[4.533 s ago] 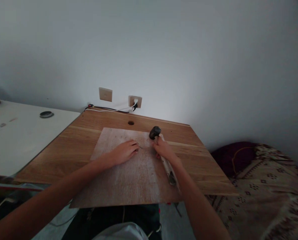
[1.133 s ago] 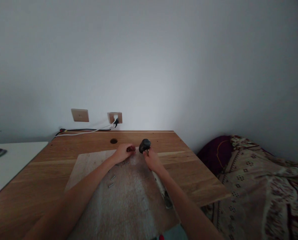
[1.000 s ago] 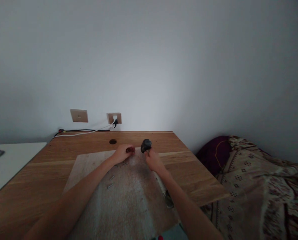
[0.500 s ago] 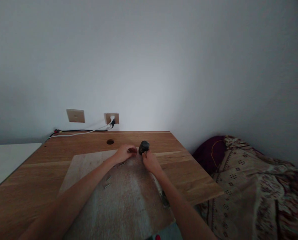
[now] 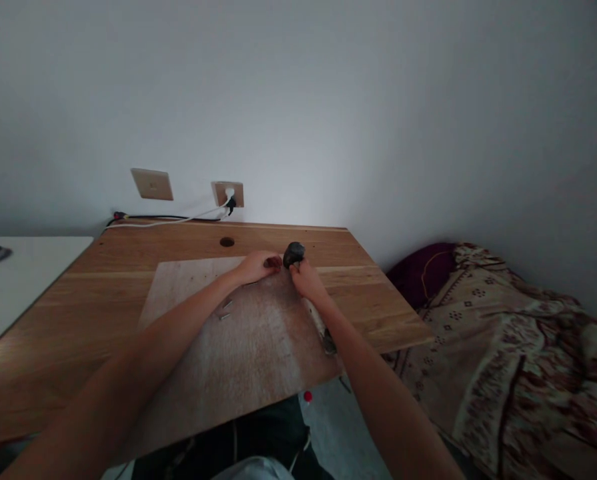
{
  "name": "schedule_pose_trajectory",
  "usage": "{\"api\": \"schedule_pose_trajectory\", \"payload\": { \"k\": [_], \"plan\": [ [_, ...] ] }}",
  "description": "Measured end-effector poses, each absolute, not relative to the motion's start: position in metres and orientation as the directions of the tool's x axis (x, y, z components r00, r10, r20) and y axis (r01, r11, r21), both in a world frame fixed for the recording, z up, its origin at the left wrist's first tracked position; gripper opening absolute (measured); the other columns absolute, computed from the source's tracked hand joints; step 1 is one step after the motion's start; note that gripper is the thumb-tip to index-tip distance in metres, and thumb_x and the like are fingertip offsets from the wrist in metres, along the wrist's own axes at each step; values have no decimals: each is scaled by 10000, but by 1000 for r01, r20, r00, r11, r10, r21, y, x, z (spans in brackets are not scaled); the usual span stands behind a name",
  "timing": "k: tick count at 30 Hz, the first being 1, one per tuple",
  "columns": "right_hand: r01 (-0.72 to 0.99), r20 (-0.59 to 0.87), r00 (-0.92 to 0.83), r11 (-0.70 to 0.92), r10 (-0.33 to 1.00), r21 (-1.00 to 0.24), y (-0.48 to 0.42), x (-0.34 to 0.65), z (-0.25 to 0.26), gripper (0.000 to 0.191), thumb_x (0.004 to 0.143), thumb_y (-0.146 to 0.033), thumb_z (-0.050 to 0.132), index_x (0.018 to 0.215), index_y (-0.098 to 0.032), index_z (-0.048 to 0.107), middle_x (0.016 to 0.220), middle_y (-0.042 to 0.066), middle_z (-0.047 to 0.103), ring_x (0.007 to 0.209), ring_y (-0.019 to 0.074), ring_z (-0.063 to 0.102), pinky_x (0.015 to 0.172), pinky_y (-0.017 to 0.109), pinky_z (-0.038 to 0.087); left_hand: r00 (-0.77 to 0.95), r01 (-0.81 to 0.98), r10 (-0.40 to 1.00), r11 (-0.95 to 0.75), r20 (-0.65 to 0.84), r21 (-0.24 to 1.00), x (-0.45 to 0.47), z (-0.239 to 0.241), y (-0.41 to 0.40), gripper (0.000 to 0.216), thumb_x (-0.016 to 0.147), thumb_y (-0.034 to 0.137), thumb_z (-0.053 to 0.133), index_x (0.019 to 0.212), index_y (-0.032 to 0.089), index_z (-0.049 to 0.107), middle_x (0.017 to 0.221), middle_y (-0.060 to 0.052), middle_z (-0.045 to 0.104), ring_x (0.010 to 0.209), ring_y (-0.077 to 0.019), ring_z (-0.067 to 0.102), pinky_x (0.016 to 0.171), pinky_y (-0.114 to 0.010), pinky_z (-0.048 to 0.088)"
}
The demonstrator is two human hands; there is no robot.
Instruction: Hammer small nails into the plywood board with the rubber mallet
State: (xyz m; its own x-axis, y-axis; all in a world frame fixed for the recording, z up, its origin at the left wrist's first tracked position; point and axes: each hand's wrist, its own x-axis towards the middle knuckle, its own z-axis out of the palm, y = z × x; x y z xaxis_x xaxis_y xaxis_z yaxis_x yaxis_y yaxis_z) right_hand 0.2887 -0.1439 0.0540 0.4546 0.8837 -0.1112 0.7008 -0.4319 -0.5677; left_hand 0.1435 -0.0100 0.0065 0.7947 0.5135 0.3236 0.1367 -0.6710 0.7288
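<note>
A thin plywood sheet [image 5: 258, 347] lies on a wooden desk [image 5: 103, 280]. My right hand [image 5: 305, 280] grips a hammer just below its dark head [image 5: 293, 253]; the pale handle [image 5: 323, 333] runs back under my forearm. My left hand [image 5: 258, 265] rests on the far part of the sheet, fingertips pinched together right beside the hammer head, apparently on a small nail that I cannot make out. A few loose nails [image 5: 224, 311] lie on the sheet under my left forearm.
Behind the desk, a wall plate [image 5: 152, 184] and a socket [image 5: 227, 193] with cables [image 5: 168, 219] running along the back edge. A round hole [image 5: 227, 242] is in the desktop. A white table [image 5: 23, 273] adjoins at left. A patterned bedspread [image 5: 498, 333] lies to the right.
The view has tilted downward, showing the sheet's near edge and my lap. My hands stay close together at the sheet's far part, the hammer head hovering beside my left fingertips.
</note>
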Motion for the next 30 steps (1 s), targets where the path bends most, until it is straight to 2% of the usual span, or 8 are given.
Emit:
{"api": "schedule_pose_trajectory", "payload": {
  "k": [2,4,7,14,22,26,30],
  "plan": [
    [671,-140,448,-436,883,-600,-144,290,54,320,1089,-286,466,1322,-83,549,1077,220,771,866,279,791,768,333,580,807,123,493,-679,325,724,144,7,-10,150,807,204,664,911,188,770,880,-30,786,814,-195,700,811,-289,507],
    [637,-167,435,-433,885,-638,-144,290,53,296,1093,-291,455,1301,-97,537,912,150,770,643,224,747,625,298,568,810,125,487,-687,327,715,145,7,-9,146,797,212,678,899,181,778,863,-27,782,803,-193,693,787,-282,496],
    [584,-180,421,-418,889,-696,-144,290,52,234,1089,-259,464,1274,-128,516,766,58,723,497,163,663,509,245,525,804,157,504,-692,315,705,146,7,-9,140,791,263,722,883,177,784,828,-19,772,774,-186,678,761,-276,484],
    [458,-182,419,-380,890,-803,-141,294,47,157,1053,-197,524,1205,-172,497,552,-73,581,373,122,555,396,190,442,782,190,544,-673,305,715,147,8,-9,250,776,225,749,1020,172,761,896,-29,791,820,-193,711,797,-291,519],
    [310,-208,300,-302,931,-902,-140,304,52,142,995,-237,534,1125,-199,494,508,-110,533,329,119,517,347,185,392,755,154,564,-650,335,744,146,3,-9,291,754,146,762,1039,166,709,867,-20,792,812,-187,744,819,-301,550],
    [295,-147,235,-214,961,-931,-148,304,60,210,986,-329,537,1160,-230,474,529,-127,536,323,110,497,340,178,370,741,122,577,-618,343,777,146,0,-8,341,736,149,788,1043,175,643,875,-26,795,801,-188,755,773,-292,554],
    [302,8,222,-61,975,-951,-156,293,64,277,987,-396,526,1215,-260,446,561,-145,528,296,93,444,321,174,333,736,82,590,-566,333,821,146,-3,-7,451,739,163,801,1123,187,566,849,-13,788,752,-174,736,735,-282,539]
  ]
}}
